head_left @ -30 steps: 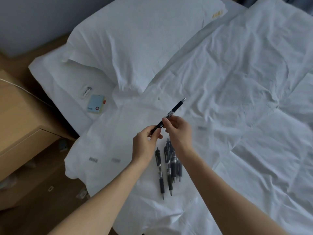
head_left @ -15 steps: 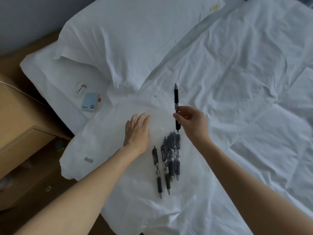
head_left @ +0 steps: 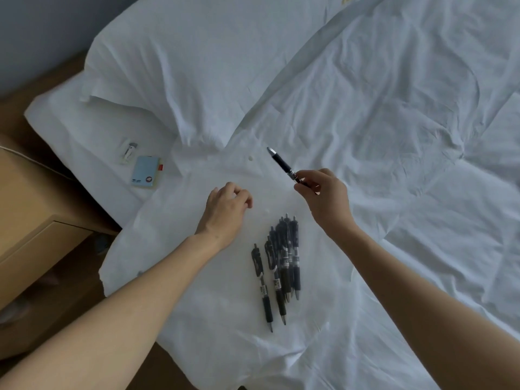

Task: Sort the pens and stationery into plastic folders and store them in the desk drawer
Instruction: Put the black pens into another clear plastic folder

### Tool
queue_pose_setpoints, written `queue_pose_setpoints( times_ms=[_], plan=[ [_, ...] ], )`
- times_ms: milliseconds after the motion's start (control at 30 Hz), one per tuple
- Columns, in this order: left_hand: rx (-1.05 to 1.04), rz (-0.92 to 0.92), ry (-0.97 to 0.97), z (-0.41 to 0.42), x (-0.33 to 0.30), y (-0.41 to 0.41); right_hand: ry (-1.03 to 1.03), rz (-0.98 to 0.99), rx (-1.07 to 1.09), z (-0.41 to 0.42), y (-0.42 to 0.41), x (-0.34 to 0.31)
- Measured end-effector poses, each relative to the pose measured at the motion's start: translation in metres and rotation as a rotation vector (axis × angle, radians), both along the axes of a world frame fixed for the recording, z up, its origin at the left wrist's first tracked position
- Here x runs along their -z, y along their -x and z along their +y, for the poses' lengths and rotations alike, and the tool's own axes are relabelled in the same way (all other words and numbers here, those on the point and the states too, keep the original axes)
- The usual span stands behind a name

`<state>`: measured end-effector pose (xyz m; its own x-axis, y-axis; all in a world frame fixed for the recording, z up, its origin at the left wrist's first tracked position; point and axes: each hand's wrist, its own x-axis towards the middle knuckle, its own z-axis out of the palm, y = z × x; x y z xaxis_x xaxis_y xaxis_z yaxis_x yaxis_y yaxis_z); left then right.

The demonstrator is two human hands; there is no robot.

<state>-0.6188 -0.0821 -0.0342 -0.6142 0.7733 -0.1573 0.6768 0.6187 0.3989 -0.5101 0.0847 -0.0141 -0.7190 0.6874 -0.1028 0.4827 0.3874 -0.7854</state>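
Observation:
A translucent white plastic folder with a snap button lies flat on the bed. Several black click pens lie side by side on it, tips toward me. My right hand pinches one more black pen by its lower barrel, holding it above the folder with the tip pointing up and left. My left hand rests knuckles-up on the folder to the left of the pens, its fingertips curled and pinching the plastic.
A pale blue sticky-note pad and a small wrapped white item lie on the sheet at the left, below the pillow. A wooden bedside cabinet with a drawer stands left of the bed. A rumpled white duvet covers the right.
My left hand let go of the pen, dropped flat onto the folder, and has now curled its fingers. My right hand kept the pen and swung its tip from upper right to upper left.

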Motion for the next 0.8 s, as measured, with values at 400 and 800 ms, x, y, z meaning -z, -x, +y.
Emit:
queue_pose_setpoints(
  times_ms=[400, 800],
  plan=[
    [0.224, 0.414, -0.188, 0.006, -0.019, 0.024, -0.023, -0.250, -0.228, 0.009, 0.018, -0.003],
    [0.247, 0.421, -0.264, 0.033, -0.005, 0.019, 0.189, -0.289, -0.274, -0.020, -0.020, 0.009]
  ],
)
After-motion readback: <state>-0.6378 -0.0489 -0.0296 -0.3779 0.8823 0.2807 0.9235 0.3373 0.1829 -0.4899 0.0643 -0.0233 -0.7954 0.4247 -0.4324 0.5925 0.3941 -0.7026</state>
